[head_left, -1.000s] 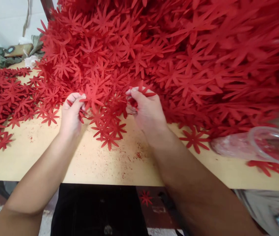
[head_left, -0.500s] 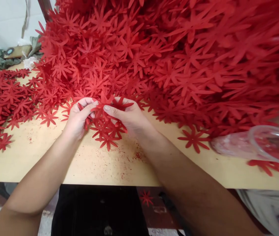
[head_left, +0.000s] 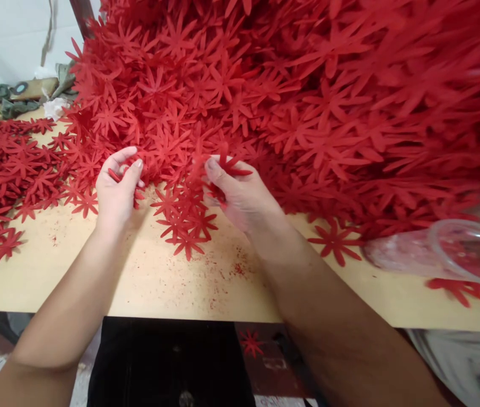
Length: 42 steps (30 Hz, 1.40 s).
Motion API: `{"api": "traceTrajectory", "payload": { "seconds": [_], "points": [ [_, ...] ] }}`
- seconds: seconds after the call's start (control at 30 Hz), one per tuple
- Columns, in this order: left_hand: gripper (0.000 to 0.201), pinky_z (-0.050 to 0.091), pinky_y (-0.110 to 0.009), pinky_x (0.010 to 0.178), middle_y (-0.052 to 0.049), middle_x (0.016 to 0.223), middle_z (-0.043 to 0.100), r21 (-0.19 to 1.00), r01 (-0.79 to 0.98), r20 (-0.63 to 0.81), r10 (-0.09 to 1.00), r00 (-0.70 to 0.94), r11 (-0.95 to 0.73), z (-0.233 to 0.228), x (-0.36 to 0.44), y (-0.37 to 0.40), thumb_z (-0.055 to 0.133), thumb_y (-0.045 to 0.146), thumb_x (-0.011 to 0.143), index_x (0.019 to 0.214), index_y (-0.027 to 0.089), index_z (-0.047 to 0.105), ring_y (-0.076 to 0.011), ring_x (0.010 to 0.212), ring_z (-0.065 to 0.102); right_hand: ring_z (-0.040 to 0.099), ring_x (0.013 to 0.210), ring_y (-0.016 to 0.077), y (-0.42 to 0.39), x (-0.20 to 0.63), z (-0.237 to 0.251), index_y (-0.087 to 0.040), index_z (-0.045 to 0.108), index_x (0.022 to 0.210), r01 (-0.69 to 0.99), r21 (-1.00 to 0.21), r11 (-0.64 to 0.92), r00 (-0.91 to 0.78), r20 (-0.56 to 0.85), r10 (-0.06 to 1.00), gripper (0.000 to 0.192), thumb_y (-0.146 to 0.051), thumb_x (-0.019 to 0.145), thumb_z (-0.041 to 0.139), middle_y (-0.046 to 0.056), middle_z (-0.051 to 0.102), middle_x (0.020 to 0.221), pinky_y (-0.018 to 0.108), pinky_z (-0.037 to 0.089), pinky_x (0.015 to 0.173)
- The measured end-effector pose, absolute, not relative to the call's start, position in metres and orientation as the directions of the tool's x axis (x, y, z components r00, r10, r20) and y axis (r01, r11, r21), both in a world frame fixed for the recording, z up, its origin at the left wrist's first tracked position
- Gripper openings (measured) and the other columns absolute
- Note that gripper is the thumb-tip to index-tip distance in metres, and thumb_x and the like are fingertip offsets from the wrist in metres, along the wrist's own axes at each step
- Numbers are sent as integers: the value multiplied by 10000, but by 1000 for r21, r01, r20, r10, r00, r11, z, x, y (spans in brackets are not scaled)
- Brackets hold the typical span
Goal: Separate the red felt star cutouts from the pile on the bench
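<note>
Handling, left side: your left hand (head_left: 115, 192) has its lower fingers curled around some red cut-outs (head_left: 115, 176), thumb and forefinger slightly parted at the tips.
Right hand: your right hand (head_left: 246, 195) is pinching a few flower pieces (head_left: 239, 170) under the thumb, plus one blurry red flower (head_left: 198, 164) at the fingertips. Can't count them, sorry.
Progress: looks like you're mid-batch to me, both hands loaded and apart. Nothing shows which pile counts as finished, so no fraction from me.
Big heap: the huge mound of red flowers (head_left: 308, 102) fills the space beyond your hands, so I'd guess plenty is left.
Left pile: a lower, flatter spread (head_left: 15, 158) sits left of your left hand, running into the mound.
Middle cluster: a small overlapping bunch (head_left: 188, 245) lies on the table (head_left: 172, 297) between your wrists, with red crumbs (head_left: 239, 268) nearby.
Clear cup: a see-through cup (head_left: 409, 249) lies on its side at the right, near a lone flower (head_left: 335, 243). Well off from your hands, but your right forearm could maybe catch that flower.
Back left: green cloth (head_left: 22, 108) and white tissue (head_left: 55, 107), not in your way.
</note>
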State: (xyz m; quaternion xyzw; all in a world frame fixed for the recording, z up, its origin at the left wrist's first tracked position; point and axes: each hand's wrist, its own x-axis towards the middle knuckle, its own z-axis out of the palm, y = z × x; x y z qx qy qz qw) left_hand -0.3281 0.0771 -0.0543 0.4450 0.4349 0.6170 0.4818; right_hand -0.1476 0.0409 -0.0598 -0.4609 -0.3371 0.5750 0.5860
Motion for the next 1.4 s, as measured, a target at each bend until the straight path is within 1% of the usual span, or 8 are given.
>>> {"api": "traceTrajectory", "payload": {
  "seconds": [0.13, 0.27, 0.47, 0.67, 0.87, 1.07, 1.27, 1.4],
  "points": [
    [245, 391, -172, 468, 82, 544, 491, 955, -43, 281, 941, -190, -294, -58, -328, 80, 778, 325, 692, 883, 230, 658, -43, 454, 465, 518, 589, 73, 39, -148, -63, -232, 657, 894, -333, -936, -115, 20, -128, 992, 379, -453, 621, 800, -51, 558, 670, 235, 439, 510],
    [195, 394, -186, 466, 43, 597, 577, 947, 40, 321, 943, -90, -318, -57, -323, 70, 746, 372, 724, 784, 199, 681, -52, 473, 468, 575, 654, 89, 42, -150, -70, -224, 638, 807, -318, -946, -59, 93, -93, 991, 378, -370, 534, 855, -43, 618, 710, 263, 523, 637],
    [235, 411, -201, 500, 57, 539, 524, 981, 21, 183, 962, 202, -191, -64, -300, 47, 791, 319, 677, 875, 212, 721, -60, 484, 452, 631, 742, 150, 39, -163, -70, -202, 634, 721, -191, -980, 54, 49, 46, 998, 354, -510, 618, 776, 6, 681, 744, 333, 553, 754],
    [213, 414, -201, 486, 45, 596, 596, 994, -102, 62, 980, 189, -44, -64, -298, 48, 773, 339, 696, 851, 210, 705, -53, 458, 460, 637, 781, 153, 34, -172, -68, -204, 642, 730, -151, -983, 99, -108, 116, 987, 266, -418, 646, 775, -3, 665, 716, 341, 535, 819],
    [217, 369, -175, 462, 67, 491, 520, 989, -128, 90, 993, 83, -79, -62, -305, 57, 765, 291, 709, 645, 181, 588, -44, 430, 440, 590, 701, 116, 33, -164, -63, -186, 642, 754, -61, -997, 49, -196, 60, 979, 225, -315, 631, 779, -12, 658, 721, 282, 515, 701],
    [365, 339, -174, 449, 71, 418, 457, 993, -64, 94, 995, -26, -96, -58, -312, 67, 689, 325, 795, 541, 178, 472, -39, 389, 384, 537, 620, 80, 41, -143, -62, -177, 643, 781, -50, -996, 79, -60, 82, 995, 190, -295, 678, 750, -11, 619, 713, 248, 470, 608],
    [319, 358, -167, 468, 63, 438, 497, 996, -43, 81, 997, 1, -81, -57, -311, 66, 716, 321, 771, 572, 173, 514, -40, 415, 421, 499, 564, 79, 45, -142, -66, -176, 592, 679, 22, -989, 146, 94, 148, 985, 324, -476, 741, 700, -20, 541, 589, 250, 433, 578],
    [258, 372, -166, 477, 59, 468, 519, 995, -72, 76, 995, 57, -72, -56, -309, 62, 743, 290, 738, 604, 168, 560, -39, 428, 442, 455, 512, 72, 42, -150, -62, -193, 584, 670, -32, -991, 130, 24, 129, 991, 461, -648, 685, 658, -34, 510, 538, 238, 397, 519]
  ]
}}
